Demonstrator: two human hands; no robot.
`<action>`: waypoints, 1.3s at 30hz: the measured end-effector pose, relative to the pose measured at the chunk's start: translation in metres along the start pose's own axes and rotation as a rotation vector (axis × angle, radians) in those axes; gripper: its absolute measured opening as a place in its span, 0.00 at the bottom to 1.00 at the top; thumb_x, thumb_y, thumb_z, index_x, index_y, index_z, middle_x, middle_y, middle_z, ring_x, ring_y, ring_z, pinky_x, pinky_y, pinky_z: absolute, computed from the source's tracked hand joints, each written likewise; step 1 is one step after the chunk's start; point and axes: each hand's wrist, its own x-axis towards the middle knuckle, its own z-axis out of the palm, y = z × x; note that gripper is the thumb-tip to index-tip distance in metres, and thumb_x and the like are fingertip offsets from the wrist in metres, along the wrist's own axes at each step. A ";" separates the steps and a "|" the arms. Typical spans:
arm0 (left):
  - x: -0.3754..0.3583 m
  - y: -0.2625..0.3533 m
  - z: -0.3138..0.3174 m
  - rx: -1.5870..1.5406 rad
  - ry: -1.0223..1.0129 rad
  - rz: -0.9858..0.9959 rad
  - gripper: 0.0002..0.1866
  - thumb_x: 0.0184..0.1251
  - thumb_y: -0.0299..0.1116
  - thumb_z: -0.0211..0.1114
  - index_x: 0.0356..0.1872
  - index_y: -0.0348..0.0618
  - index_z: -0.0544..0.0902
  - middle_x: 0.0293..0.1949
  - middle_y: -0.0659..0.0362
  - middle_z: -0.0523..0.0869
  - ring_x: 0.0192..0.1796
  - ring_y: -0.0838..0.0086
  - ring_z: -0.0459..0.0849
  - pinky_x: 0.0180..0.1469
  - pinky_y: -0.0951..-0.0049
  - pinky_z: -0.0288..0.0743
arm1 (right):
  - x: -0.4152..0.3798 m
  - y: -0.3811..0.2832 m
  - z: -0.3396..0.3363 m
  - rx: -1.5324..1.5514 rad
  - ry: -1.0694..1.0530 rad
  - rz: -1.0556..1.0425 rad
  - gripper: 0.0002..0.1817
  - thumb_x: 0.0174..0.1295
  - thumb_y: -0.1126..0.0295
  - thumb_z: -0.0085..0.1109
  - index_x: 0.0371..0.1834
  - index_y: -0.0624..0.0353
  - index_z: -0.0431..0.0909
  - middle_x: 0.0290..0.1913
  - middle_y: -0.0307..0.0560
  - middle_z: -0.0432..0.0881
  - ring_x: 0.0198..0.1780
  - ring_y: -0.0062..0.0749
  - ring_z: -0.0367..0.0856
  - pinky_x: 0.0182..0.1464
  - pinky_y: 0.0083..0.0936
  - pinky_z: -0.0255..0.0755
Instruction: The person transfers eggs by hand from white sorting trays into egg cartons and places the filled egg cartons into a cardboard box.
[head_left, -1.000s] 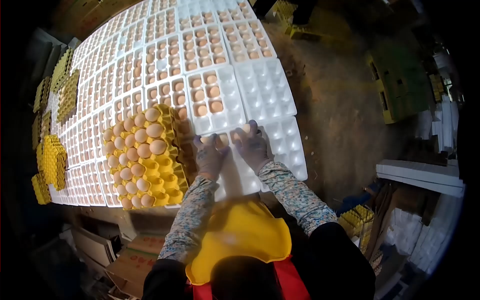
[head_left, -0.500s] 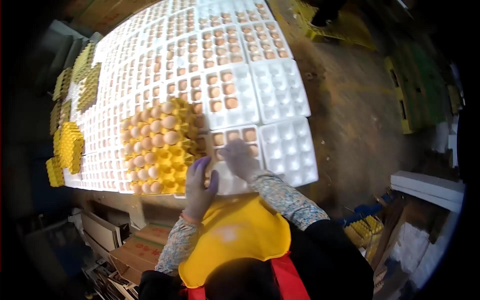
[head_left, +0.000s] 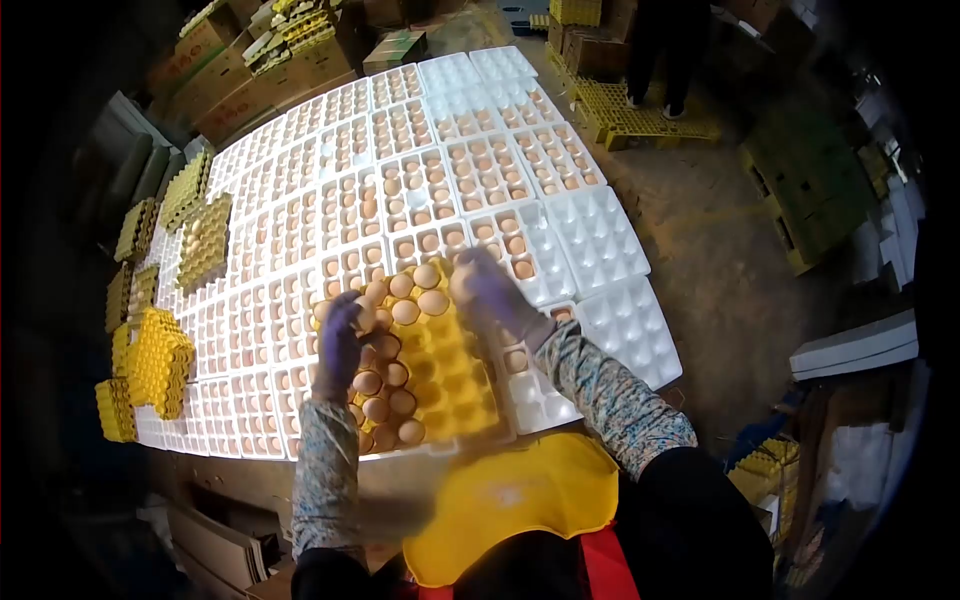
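A yellow egg tray [head_left: 445, 365] lies on the white foam trays, with brown eggs [head_left: 375, 409] on its left and far parts and bare cups on its right. My left hand [head_left: 340, 345], in a thin purple glove, is at the tray's left side, its fingers closed round an egg [head_left: 366, 317]. My right hand [head_left: 492, 292], gloved too and slightly blurred, is over the tray's far right corner, closed on an egg [head_left: 461, 284]. Beside it, a partly filled white foam tray [head_left: 550, 255] holds eggs in its left cups.
Many egg-filled white trays [head_left: 345, 235] cover the table. Trays with bare cups [head_left: 625, 330] line its right edge. Stacked yellow trays [head_left: 160, 362] stand at the left. A person's legs [head_left: 665, 55] show on a yellow pallet [head_left: 630, 122] at the far right, near a green pallet [head_left: 812, 185].
The view has shifted. My right hand has left the near white tray for the yellow tray and now has an egg. My left hand has gone from the yellow tray's right side to its left-side eggs.
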 end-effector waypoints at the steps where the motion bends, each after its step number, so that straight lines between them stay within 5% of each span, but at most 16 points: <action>1: 0.015 -0.001 -0.014 0.038 -0.008 0.015 0.14 0.66 0.37 0.70 0.48 0.40 0.85 0.38 0.64 0.83 0.42 0.78 0.82 0.41 0.75 0.76 | 0.005 0.005 -0.002 0.467 0.100 0.148 0.16 0.63 0.63 0.64 0.50 0.58 0.76 0.38 0.48 0.78 0.39 0.36 0.80 0.48 0.36 0.77; 3: 0.015 0.036 0.015 0.767 -0.230 0.075 0.14 0.69 0.36 0.66 0.53 0.44 0.83 0.41 0.57 0.85 0.43 0.68 0.85 0.46 0.67 0.79 | 0.026 0.016 0.002 0.209 0.028 0.226 0.19 0.61 0.63 0.67 0.52 0.59 0.76 0.40 0.52 0.80 0.43 0.39 0.84 0.48 0.36 0.78; 5: 0.021 -0.013 0.030 1.534 -0.189 0.525 0.15 0.66 0.35 0.68 0.52 0.44 0.83 0.41 0.51 0.87 0.45 0.60 0.87 0.48 0.61 0.79 | 0.032 -0.006 0.029 -1.098 -0.216 -0.226 0.22 0.57 0.65 0.69 0.54 0.58 0.76 0.43 0.56 0.82 0.47 0.45 0.86 0.50 0.38 0.79; 6: 0.021 -0.029 0.038 1.474 -0.056 0.688 0.20 0.60 0.37 0.72 0.51 0.43 0.82 0.43 0.48 0.88 0.48 0.55 0.87 0.49 0.56 0.79 | 0.035 -0.011 0.044 -1.322 -0.430 -0.071 0.25 0.54 0.64 0.71 0.55 0.57 0.77 0.46 0.57 0.83 0.50 0.50 0.85 0.53 0.41 0.78; 11: 0.021 0.020 0.021 0.851 -0.044 0.195 0.22 0.61 0.42 0.68 0.54 0.47 0.78 0.40 0.47 0.88 0.46 0.49 0.87 0.50 0.52 0.79 | 0.050 -0.013 0.022 -1.133 -0.318 -0.131 0.23 0.59 0.61 0.65 0.58 0.50 0.79 0.45 0.56 0.83 0.50 0.50 0.85 0.53 0.43 0.77; 15: 0.046 0.020 0.036 1.283 -0.067 0.347 0.17 0.65 0.40 0.64 0.53 0.48 0.83 0.43 0.43 0.85 0.51 0.49 0.86 0.53 0.53 0.80 | 0.073 -0.011 0.019 -0.979 -0.126 -0.149 0.20 0.66 0.58 0.55 0.57 0.47 0.85 0.46 0.59 0.83 0.51 0.49 0.85 0.52 0.42 0.79; 17: 0.058 0.034 0.070 1.646 -0.299 0.217 0.14 0.68 0.41 0.61 0.47 0.47 0.87 0.44 0.43 0.84 0.53 0.51 0.86 0.54 0.54 0.81 | 0.094 0.001 0.036 -1.458 -0.376 -0.126 0.19 0.66 0.59 0.56 0.55 0.54 0.86 0.47 0.60 0.82 0.51 0.50 0.86 0.54 0.41 0.80; 21: 0.123 -0.075 0.048 1.806 0.119 0.348 0.19 0.54 0.39 0.74 0.44 0.38 0.87 0.55 0.33 0.79 0.40 0.48 0.90 0.43 0.54 0.85 | 0.105 0.040 0.059 -0.911 0.106 0.199 0.16 0.68 0.64 0.51 0.52 0.64 0.75 0.47 0.70 0.84 0.47 0.65 0.86 0.51 0.50 0.80; 22: 0.097 -0.037 0.060 1.793 -0.076 0.246 0.19 0.53 0.40 0.75 0.43 0.39 0.87 0.52 0.36 0.81 0.41 0.49 0.89 0.44 0.54 0.84 | 0.113 0.055 0.054 -0.889 0.122 0.176 0.16 0.66 0.65 0.52 0.52 0.62 0.75 0.48 0.67 0.85 0.46 0.65 0.86 0.50 0.49 0.80; 24: 0.049 0.038 0.071 1.603 -0.225 0.235 0.20 0.52 0.43 0.78 0.41 0.40 0.87 0.45 0.43 0.84 0.44 0.51 0.88 0.47 0.55 0.83 | 0.102 0.037 0.017 -1.189 -0.196 -0.067 0.22 0.60 0.54 0.66 0.51 0.56 0.81 0.52 0.64 0.84 0.52 0.61 0.84 0.55 0.47 0.78; 26: 0.008 0.037 0.067 1.299 -0.142 0.414 0.22 0.49 0.44 0.81 0.41 0.41 0.87 0.42 0.46 0.85 0.49 0.51 0.86 0.49 0.56 0.82 | 0.048 -0.002 -0.042 -0.647 -0.028 -0.103 0.28 0.49 0.47 0.77 0.46 0.56 0.84 0.48 0.60 0.84 0.53 0.55 0.82 0.55 0.41 0.76; 27: -0.013 0.032 0.070 1.170 -0.111 0.526 0.23 0.48 0.44 0.82 0.42 0.42 0.87 0.43 0.45 0.84 0.50 0.51 0.84 0.51 0.56 0.81 | 0.026 0.009 -0.070 -0.688 -0.002 -0.225 0.30 0.48 0.46 0.78 0.48 0.56 0.84 0.45 0.57 0.84 0.50 0.53 0.82 0.54 0.40 0.76; 29: -0.067 0.012 0.103 0.988 -0.406 0.443 0.25 0.45 0.43 0.83 0.45 0.45 0.88 0.43 0.44 0.83 0.51 0.50 0.84 0.50 0.56 0.82 | -0.061 0.005 -0.108 -0.574 -0.116 -0.092 0.29 0.49 0.53 0.80 0.52 0.54 0.84 0.41 0.49 0.84 0.47 0.51 0.81 0.52 0.42 0.75; 33: -0.138 -0.059 0.194 1.336 -0.854 0.188 0.19 0.56 0.39 0.74 0.50 0.50 0.88 0.60 0.41 0.78 0.54 0.51 0.85 0.51 0.56 0.83 | -0.181 0.066 -0.113 -0.866 -0.462 -0.072 0.19 0.55 0.61 0.71 0.51 0.49 0.84 0.64 0.58 0.73 0.50 0.53 0.85 0.50 0.43 0.81; 36: -0.128 -0.163 0.204 1.592 -0.782 0.232 0.16 0.65 0.36 0.65 0.53 0.55 0.87 0.69 0.40 0.71 0.50 0.52 0.87 0.50 0.57 0.83 | -0.193 0.108 -0.099 -0.927 -0.543 -0.156 0.17 0.58 0.62 0.67 0.50 0.49 0.84 0.64 0.58 0.74 0.48 0.51 0.86 0.49 0.40 0.82; 39: -0.133 -0.143 0.199 1.502 -0.818 0.410 0.18 0.69 0.34 0.59 0.58 0.59 0.85 0.70 0.39 0.70 0.48 0.52 0.88 0.49 0.58 0.84 | -0.195 0.123 -0.097 -1.075 -0.585 0.012 0.14 0.57 0.64 0.65 0.47 0.51 0.85 0.63 0.51 0.77 0.46 0.47 0.86 0.48 0.41 0.82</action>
